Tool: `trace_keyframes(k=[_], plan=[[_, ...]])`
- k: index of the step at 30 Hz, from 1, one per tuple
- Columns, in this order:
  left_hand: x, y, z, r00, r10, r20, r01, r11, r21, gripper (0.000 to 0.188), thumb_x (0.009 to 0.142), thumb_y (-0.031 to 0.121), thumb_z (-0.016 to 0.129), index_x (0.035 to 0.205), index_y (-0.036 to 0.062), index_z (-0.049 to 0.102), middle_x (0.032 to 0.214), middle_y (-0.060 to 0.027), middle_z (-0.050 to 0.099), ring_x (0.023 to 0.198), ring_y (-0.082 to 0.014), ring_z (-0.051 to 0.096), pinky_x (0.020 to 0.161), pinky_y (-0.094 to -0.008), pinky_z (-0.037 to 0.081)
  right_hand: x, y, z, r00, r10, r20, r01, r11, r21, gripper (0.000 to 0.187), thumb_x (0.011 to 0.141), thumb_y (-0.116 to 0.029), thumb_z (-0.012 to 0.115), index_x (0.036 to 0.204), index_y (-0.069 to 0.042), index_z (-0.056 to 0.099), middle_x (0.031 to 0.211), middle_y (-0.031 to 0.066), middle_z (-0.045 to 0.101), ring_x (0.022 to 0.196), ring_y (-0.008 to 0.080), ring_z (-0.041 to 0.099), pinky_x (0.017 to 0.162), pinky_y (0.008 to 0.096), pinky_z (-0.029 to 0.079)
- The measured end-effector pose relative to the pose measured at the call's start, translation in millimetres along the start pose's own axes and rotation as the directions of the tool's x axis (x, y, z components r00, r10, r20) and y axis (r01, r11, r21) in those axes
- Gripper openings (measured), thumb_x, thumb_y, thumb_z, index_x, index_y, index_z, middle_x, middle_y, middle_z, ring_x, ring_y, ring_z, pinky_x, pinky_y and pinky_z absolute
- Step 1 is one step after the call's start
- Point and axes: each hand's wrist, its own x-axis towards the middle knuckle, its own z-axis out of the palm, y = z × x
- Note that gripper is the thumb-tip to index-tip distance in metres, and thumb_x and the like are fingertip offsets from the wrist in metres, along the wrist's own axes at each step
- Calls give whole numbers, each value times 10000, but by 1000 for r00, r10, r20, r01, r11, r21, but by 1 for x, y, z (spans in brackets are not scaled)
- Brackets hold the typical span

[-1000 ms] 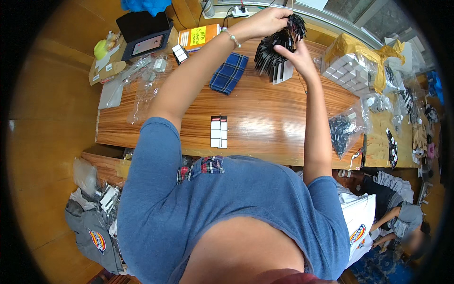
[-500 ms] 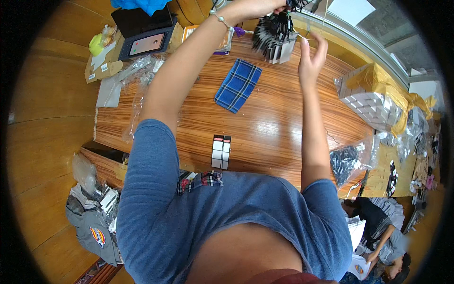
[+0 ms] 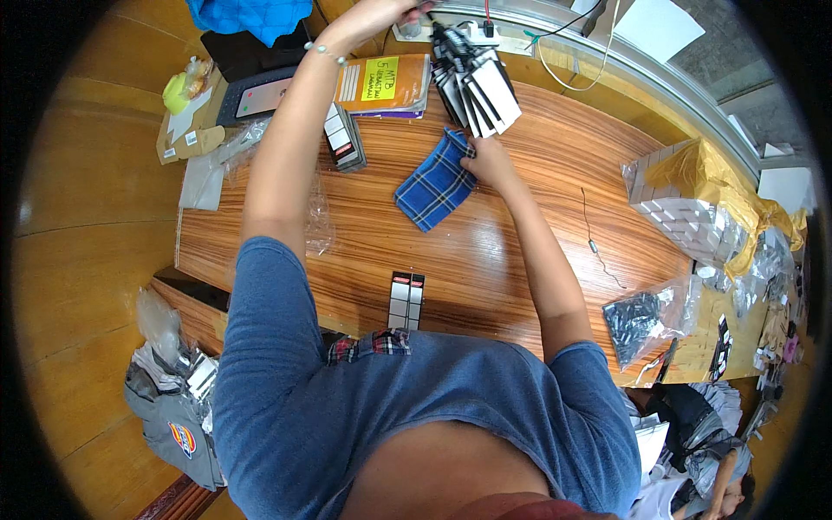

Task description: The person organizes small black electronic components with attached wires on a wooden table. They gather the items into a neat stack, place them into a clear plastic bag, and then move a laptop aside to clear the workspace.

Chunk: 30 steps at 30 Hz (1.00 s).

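Observation:
Along the top edge my left hand (image 3: 412, 10), partly cut off, closes on the dark upper end of a fanned bunch of black-and-white hang tags (image 3: 485, 91). The tags hang down toward the middle of the table. My right hand (image 3: 491, 163) is closed at the upper right corner of a folded blue plaid cloth (image 3: 431, 186), just under the tags' lower ends. Its fingertips are partly hidden, so I cannot tell whether they pinch cloth or a tag. Close to my body lie two black-and-white tags (image 3: 406, 299) side by side. Near my left forearm sits a stack of similar tags (image 3: 345, 139).
Orange notebooks (image 3: 381, 82) lie behind the tag stack, with a phone (image 3: 263, 98) to their left. A clear bag of dark items (image 3: 633, 325) and a plastic-wrapped box (image 3: 685, 195) occupy the right side. A thin cord (image 3: 592, 243) crosses the tabletop. Another person sits at the lower right.
My right hand has come down and left from the pale cord to the plaid cloth's corner. My left hand has moved left, uncovering the tag stack and notebooks. The bunch has spread wider.

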Motion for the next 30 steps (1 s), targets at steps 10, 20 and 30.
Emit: trace_keyframes(k=[10,20,30], plan=[[-46,-125,-86,916,-64,-396,225,899,375,332,835,53,472,1163,18,432,1112,-132,526,940,-202,553,828,-317,452,-125,-53,-136,1000,-16,25,-20,250,968,423,755,-74,626,1140,33,490,1039,97,590,898,151,568,812,282,441],[-148,-29,69,877,261,-404,-21,860,510,739,803,139,601,1373,93,135,1308,-194,308,1070,-267,451,876,-374,426,-281,-204,-185,773,-589,-238,149,-196,969,493,811,-113,582,1236,27,374,1071,132,526,1011,212,503,905,319,371],[-278,-6,118,870,84,-485,45,968,248,709,815,57,569,1368,96,127,1259,-142,359,1071,-211,441,876,-313,421,-360,-212,-207,497,-711,-497,343,-365,865,513,853,-317,504,1293,-100,354,999,154,620,921,313,602,859,467,465]])
